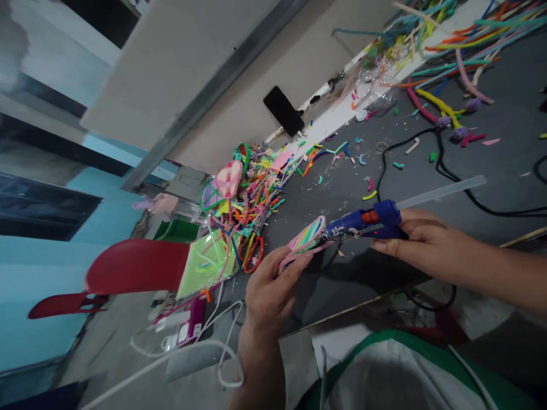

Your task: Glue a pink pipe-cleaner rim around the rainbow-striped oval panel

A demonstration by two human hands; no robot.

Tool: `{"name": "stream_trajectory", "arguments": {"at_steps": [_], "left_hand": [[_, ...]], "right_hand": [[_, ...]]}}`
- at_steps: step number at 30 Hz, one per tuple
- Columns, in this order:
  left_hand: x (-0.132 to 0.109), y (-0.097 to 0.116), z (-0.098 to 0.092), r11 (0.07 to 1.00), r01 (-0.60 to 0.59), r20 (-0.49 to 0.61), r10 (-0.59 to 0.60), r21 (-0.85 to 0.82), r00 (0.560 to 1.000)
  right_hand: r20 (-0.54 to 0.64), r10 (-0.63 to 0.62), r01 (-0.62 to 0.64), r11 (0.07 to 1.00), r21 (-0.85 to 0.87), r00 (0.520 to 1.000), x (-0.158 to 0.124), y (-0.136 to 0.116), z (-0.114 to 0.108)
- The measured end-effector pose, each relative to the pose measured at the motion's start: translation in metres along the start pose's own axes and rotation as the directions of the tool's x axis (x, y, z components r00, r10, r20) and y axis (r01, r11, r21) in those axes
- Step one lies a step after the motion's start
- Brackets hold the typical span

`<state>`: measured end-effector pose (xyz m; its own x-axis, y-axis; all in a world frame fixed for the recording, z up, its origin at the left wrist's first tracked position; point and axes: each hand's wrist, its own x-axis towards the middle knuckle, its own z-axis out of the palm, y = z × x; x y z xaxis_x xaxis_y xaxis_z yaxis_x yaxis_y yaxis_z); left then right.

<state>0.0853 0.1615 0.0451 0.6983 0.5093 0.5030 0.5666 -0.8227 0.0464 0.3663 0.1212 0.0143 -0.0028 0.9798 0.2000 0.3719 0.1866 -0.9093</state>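
Closest in, white cloth edged in green (397, 364) fills the bottom of the view, and just above it the left hand (273, 290) pinches a looped piece of pastel fuzzy wire (304, 239) between thumb and fingertips, held up off the grey table (504, 142) so that the nozzle can meet it. Right hand (421, 242) is wrapped around a blue glue gun (363, 223), its tip touching the loop and a clear glue stick (440, 191) poking out behind. Farther off lie a black cord (444, 171), bright snipped scraps, a tangled heap of fuzzy wires (243, 199), and a black phone (283, 111) leaning on the wall.
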Motion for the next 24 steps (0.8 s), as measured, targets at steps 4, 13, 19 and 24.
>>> {"name": "stream_trajectory", "arguments": {"at_steps": [4,13,19,24], "left_hand": [[-0.002,-0.001,0.000,1.000,0.003,-0.014,-0.004,-0.009,1.000],[-0.001,0.001,0.002,1.000,-0.015,-0.037,0.016,0.009,0.999],[-0.001,0.001,0.001,0.998,-0.037,-0.026,0.039,0.049,0.999],[0.000,0.003,0.000,0.999,-0.037,0.005,0.037,0.025,0.999]], "right_hand": [[0.014,0.019,-0.019,1.000,-0.014,1.000,0.000,0.001,-0.001],[0.000,-0.127,0.126,0.990,0.069,0.992,-0.006,-0.010,0.005],[0.048,-0.092,0.090,0.994,0.056,0.995,-0.008,-0.014,0.011],[0.066,-0.074,0.072,0.997,0.032,0.995,-0.007,-0.015,0.014]]}}
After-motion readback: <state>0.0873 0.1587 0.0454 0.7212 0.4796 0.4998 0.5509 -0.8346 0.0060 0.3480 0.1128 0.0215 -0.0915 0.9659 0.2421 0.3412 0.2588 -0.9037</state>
